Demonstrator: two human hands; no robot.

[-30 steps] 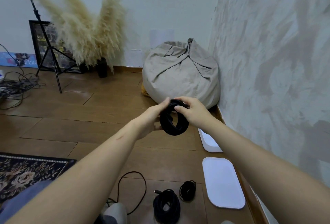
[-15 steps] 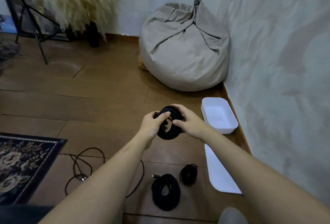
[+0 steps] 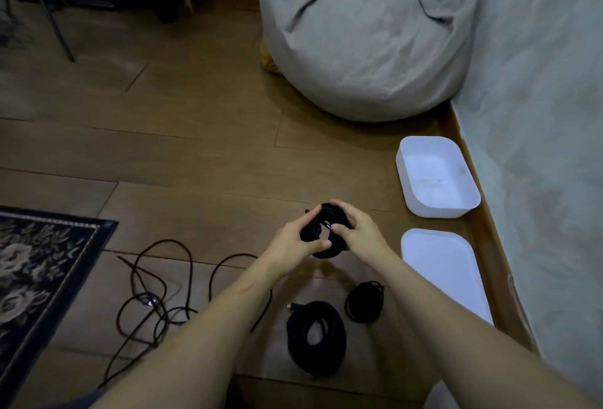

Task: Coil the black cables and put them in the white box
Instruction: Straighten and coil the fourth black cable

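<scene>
Both hands clamp one coil [image 3: 323, 253]: the left hand [image 3: 292, 244] pinches its left side and the right hand [image 3: 359, 232] curls over its top, likely so the loops cannot spring apart. The open box [image 3: 437, 212] waits just beyond the right hand. A big coil [image 3: 330, 355], a small coil [image 3: 349, 308] and a loose cable [image 3: 191, 265] lie nearer the body.

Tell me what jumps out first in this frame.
The left hand and right hand grip a coiled black cable mid-frame. An open white box sits at right by the wall, with a white lid flat just nearer. A big grey beanbag fills the top.
</scene>
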